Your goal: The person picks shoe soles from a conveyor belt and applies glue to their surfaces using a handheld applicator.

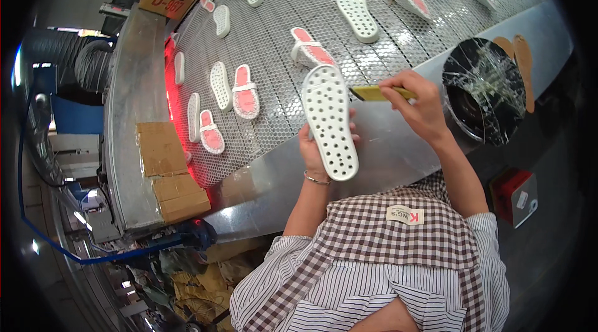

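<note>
A brown checked apron [398, 238] over a striped shirt is seen closest to the camera. Above it, a white perforated shoe sole [330, 120] is gripped from behind by the left hand [314, 151], fingers curled round its edges, over the metal rim of a mesh conveyor belt [280, 39]. A yellow brush [374, 93] is pinched in the right hand [418, 104], its tip just beside the sole's upper edge

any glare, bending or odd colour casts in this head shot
Head view: fisheye bends the mesh conveyor and its metal edge into arcs; black vignette at the corners; red glow at the belt's left end; glare streaks on the dark round tub; the white sole in hand is sharp.
</note>
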